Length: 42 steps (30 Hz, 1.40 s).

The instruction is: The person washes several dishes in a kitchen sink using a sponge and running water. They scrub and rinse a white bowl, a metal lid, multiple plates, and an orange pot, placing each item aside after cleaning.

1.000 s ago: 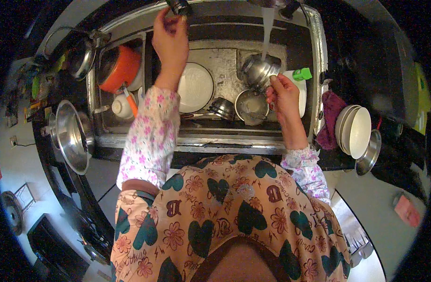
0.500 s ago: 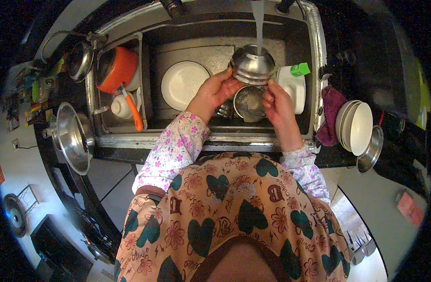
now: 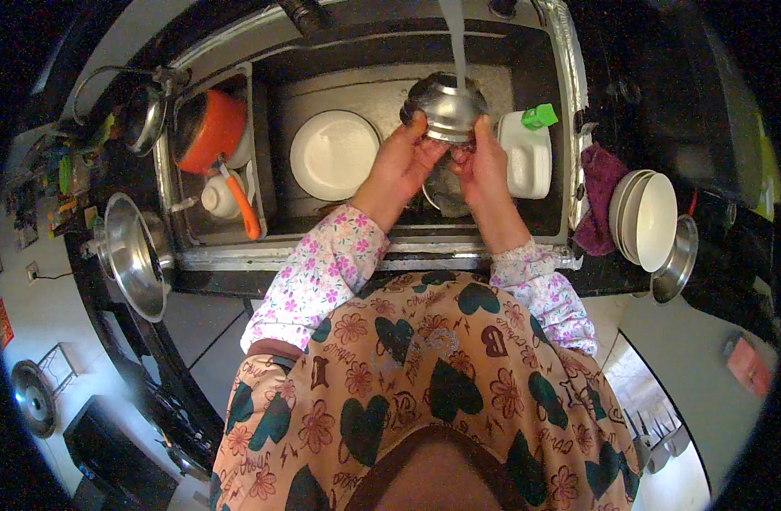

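Observation:
Both hands grip a stack of stainless steel bowls (image 3: 446,109), turned base up, under a stream of water (image 3: 456,47) that strikes the base. My left hand (image 3: 410,159) is closed on the left side of the rims, thumb on top. From the right, my right hand (image 3: 481,162) holds the near rims, with its fingers curled beneath. Below the hands a round pot or bowl (image 3: 433,198) lies in the sink, mostly hidden by them. White plates (image 3: 335,156) lie stacked on the sink floor to the left.
At the sink's right stands a white jug with a green cap (image 3: 527,157). An orange pan (image 3: 210,128) and a small white bowl (image 3: 220,198) fill the left basin. Cream bowls (image 3: 646,220) and a purple cloth (image 3: 601,200) sit right of the sink; a steel basin (image 3: 135,255) stands left.
The steel bowls have shifted a little left in my hands. My right hand has moved left, nearer my left hand, and now covers more of the pot or bowl below.

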Tool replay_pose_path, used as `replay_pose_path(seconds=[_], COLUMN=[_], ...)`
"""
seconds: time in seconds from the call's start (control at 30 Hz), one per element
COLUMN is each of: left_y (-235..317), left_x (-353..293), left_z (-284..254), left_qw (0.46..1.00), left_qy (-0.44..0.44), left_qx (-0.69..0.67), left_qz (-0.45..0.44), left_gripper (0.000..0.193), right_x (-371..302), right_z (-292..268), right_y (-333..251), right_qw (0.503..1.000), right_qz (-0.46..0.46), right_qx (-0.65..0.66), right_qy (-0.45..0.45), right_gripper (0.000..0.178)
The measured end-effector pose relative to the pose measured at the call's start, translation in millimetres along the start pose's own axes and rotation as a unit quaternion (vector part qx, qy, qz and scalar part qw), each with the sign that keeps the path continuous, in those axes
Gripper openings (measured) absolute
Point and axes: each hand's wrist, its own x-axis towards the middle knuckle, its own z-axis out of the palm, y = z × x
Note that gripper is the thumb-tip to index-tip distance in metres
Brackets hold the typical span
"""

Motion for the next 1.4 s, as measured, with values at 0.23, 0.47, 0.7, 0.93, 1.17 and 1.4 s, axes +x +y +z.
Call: replay_pose_path(seconds=[0.23, 0.47, 0.7, 0.93, 1.17, 1.4], left_y=[17, 13, 11, 19, 19, 6], left_x=[-1, -6, -7, -8, -8, 5], left_z=[10, 28, 23, 17, 16, 2], left_qw=[0.984, 0.916, 0.78, 0.426, 0.233, 0.299], left_qy=[0.033, 0.058, 0.066, -0.125, -0.207, -0.092], left_qx=[0.17, 0.39, 0.591, 0.798, 0.844, 0.872], left_qz=[0.037, 0.077, 0.194, 0.408, 0.436, 0.377], left_gripper=[0.017, 0.02, 0.019, 0.022, 0.034, 0.047], right_x=[19, -7, -4, -7, 13, 27], right_z=[-30, -38, -25, 12, -3, -4], right_y=[5, -7, -20, -31, -10, 1], right_qw=[0.986, 0.845, 0.822, 0.981, 0.943, 0.926], right_qz=[0.102, -0.247, -0.315, -0.05, -0.192, -0.231], right_qx=[-0.115, -0.475, -0.473, -0.167, -0.269, -0.299], right_qy=[-0.057, -0.008, -0.016, -0.081, -0.044, -0.004], right_gripper=[0.029, 0.036, 0.039, 0.043, 0.041, 0.054])
